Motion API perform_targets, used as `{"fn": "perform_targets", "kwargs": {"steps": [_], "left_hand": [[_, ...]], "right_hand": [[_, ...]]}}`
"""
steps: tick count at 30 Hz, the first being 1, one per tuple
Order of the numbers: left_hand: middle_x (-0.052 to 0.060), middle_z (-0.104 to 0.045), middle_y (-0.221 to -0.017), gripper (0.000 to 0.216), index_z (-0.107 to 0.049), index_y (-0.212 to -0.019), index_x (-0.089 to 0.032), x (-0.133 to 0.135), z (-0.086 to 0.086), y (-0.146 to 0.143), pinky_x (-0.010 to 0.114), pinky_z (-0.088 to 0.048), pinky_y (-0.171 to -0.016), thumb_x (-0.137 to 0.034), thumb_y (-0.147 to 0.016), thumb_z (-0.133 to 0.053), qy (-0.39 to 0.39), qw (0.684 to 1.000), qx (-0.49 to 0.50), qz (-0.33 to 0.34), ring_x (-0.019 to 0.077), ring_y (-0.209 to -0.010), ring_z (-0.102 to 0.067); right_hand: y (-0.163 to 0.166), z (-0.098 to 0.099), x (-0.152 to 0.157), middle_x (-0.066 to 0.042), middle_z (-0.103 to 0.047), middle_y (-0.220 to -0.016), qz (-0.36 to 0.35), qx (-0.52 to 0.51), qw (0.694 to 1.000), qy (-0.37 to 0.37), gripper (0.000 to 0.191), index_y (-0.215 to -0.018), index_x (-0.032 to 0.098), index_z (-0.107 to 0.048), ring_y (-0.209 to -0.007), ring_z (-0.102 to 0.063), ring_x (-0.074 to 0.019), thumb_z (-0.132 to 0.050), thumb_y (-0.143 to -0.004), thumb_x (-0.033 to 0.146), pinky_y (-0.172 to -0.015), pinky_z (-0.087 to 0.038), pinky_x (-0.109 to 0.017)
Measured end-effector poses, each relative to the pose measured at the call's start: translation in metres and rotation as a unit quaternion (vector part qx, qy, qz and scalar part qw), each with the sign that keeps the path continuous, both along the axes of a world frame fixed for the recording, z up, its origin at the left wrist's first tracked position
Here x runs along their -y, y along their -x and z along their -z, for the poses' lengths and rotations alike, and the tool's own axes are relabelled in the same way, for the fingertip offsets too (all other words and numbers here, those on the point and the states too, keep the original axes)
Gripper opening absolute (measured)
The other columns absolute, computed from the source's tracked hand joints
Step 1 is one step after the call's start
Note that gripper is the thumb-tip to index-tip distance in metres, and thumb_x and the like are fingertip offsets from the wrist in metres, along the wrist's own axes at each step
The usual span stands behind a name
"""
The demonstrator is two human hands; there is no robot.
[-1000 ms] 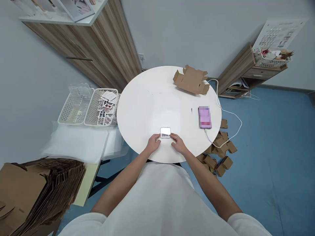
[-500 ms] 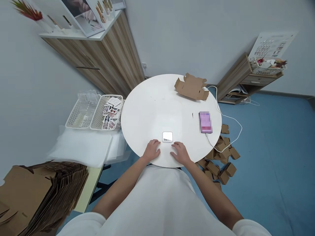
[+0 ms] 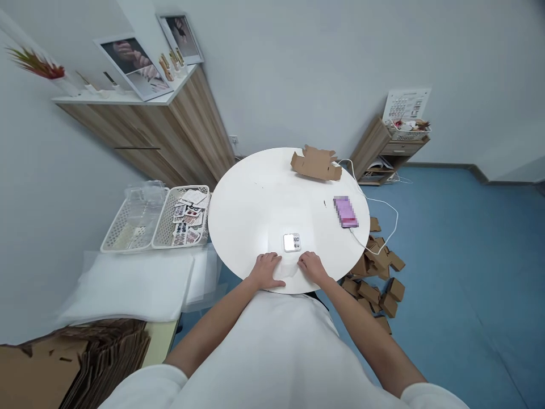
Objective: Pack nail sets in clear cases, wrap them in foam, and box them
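My left hand (image 3: 265,270) and my right hand (image 3: 313,267) lie at the near edge of the round white table (image 3: 255,210), a small gap between them. In that gap is a faint, thin translucent sheet (image 3: 286,268). The fingers of both hands curl onto its two ends. Just beyond my fingertips, a small shiny square case (image 3: 292,242) lies flat on the table, and neither hand touches it.
A flat unfolded cardboard box (image 3: 315,163) lies at the table's far edge. A phone (image 3: 344,211) on a white cable lies at the right. Small folded cartons (image 3: 377,278) litter the floor. To the left stand two white baskets (image 3: 157,218), clear sheets (image 3: 128,284) and stacked cardboard (image 3: 72,363).
Both hands let go of the small case and drew back to the near table edge, then closed in on a thin sheet. The camera tilted up and back.
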State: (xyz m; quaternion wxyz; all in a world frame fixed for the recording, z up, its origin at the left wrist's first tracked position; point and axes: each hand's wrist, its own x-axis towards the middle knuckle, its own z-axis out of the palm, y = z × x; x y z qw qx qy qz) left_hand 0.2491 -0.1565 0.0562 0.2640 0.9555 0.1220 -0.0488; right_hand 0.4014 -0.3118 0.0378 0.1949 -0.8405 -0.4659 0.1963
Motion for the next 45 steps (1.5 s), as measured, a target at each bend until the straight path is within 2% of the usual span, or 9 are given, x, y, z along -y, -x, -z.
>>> {"fn": "perform_targets", "kwargs": {"steps": [8,15,20,24,27,31,33,37,45], "left_hand": [[0.006,-0.060,-0.099,0.034,-0.059,-0.095,-0.025,-0.002,0.011,0.010,0.043,-0.024,-0.094,-0.010,-0.066,-0.048,0.006,1.000,0.016,-0.019,0.0231,-0.093,-0.053],[0.004,-0.064,-0.096,0.040,-0.059,-0.097,-0.024,-0.002,0.015,0.019,0.042,-0.030,-0.093,-0.006,-0.064,-0.045,0.064,0.997,0.024,-0.044,0.0217,-0.092,-0.056],[0.002,-0.064,-0.090,0.045,-0.049,-0.112,-0.023,-0.015,0.013,-0.009,0.031,-0.043,-0.080,-0.013,-0.068,-0.048,0.193,0.965,0.071,-0.161,0.0178,-0.086,-0.059],[0.003,-0.063,-0.089,0.044,-0.044,-0.115,-0.018,-0.025,0.017,-0.031,0.029,-0.045,-0.073,-0.027,-0.072,-0.052,0.206,0.935,0.054,-0.284,0.0154,-0.075,-0.058],[0.006,-0.059,-0.100,0.051,-0.038,-0.120,-0.017,-0.024,0.022,-0.037,0.029,-0.045,-0.073,-0.025,-0.072,-0.054,0.152,0.941,0.024,-0.300,0.0161,-0.082,-0.057],[0.012,-0.047,-0.121,0.052,-0.039,-0.121,-0.018,-0.016,0.025,-0.038,0.038,-0.039,-0.085,-0.020,-0.072,-0.054,-0.011,0.964,0.046,-0.260,0.0258,-0.110,-0.045],[0.011,-0.046,-0.123,0.041,-0.047,-0.114,-0.020,-0.014,0.026,-0.037,0.041,-0.034,-0.090,-0.013,-0.073,-0.050,-0.065,0.979,0.065,-0.181,0.0269,-0.116,-0.039],[0.005,-0.051,-0.121,0.036,-0.057,-0.100,-0.023,-0.014,0.027,-0.034,0.040,-0.030,-0.095,-0.004,-0.075,-0.039,-0.061,0.994,0.080,0.034,0.0215,-0.119,-0.038],[0.011,-0.030,-0.138,0.069,-0.033,-0.127,-0.017,-0.010,0.016,-0.042,0.040,-0.025,-0.099,-0.036,-0.065,-0.059,-0.034,0.982,0.038,0.180,0.0266,-0.126,-0.027]], "right_hand": [[0.027,-0.022,0.018,-0.003,-0.058,-0.083,0.067,-0.051,0.996,-0.030,0.023,-0.081,0.021,-0.054,-0.080,-0.053,-0.0174,-0.033,-0.086,0.029,-0.076,-0.039,-0.034],[0.052,-0.011,0.057,-0.008,-0.056,-0.106,0.092,-0.041,0.992,-0.079,0.037,-0.106,0.021,-0.049,-0.099,-0.050,-0.0240,-0.052,-0.074,0.040,-0.087,-0.037,-0.041],[0.024,-0.005,0.046,-0.006,-0.061,-0.092,0.187,-0.103,0.973,-0.084,0.026,-0.091,0.021,-0.055,-0.087,-0.056,-0.0207,-0.033,-0.083,0.034,-0.076,-0.043,-0.034],[0.009,-0.004,0.029,-0.005,-0.062,-0.091,0.260,-0.104,0.960,-0.017,0.028,-0.102,0.021,-0.051,-0.084,-0.057,-0.0203,-0.036,-0.082,0.033,-0.070,-0.043,-0.031],[0.011,0.001,0.021,-0.005,-0.062,-0.086,0.271,-0.051,0.960,0.046,0.033,-0.111,0.019,-0.045,-0.080,-0.057,-0.0207,-0.040,-0.080,0.027,-0.072,-0.041,-0.032],[0.020,0.006,0.019,-0.013,-0.055,-0.112,0.215,0.086,0.972,0.028,0.037,-0.116,0.018,-0.044,-0.102,-0.050,-0.0251,-0.041,-0.079,0.015,-0.085,-0.034,-0.038],[0.024,0.006,0.018,-0.012,-0.046,-0.125,0.128,0.138,0.982,0.013,0.037,-0.113,0.020,-0.047,-0.114,-0.041,-0.0259,-0.039,-0.079,0.009,-0.092,-0.028,-0.041],[0.027,0.001,0.015,-0.007,-0.037,-0.135,-0.023,0.138,0.990,0.006,0.030,-0.100,0.022,-0.053,-0.127,-0.026,-0.0233,-0.040,-0.078,0.006,-0.099,-0.019,-0.044],[0.014,0.003,0.003,-0.017,-0.035,-0.132,-0.025,0.029,0.999,-0.011,0.032,-0.096,0.014,-0.051,-0.123,-0.030,-0.0272,-0.061,-0.066,0.021,-0.097,-0.029,-0.043]]}}
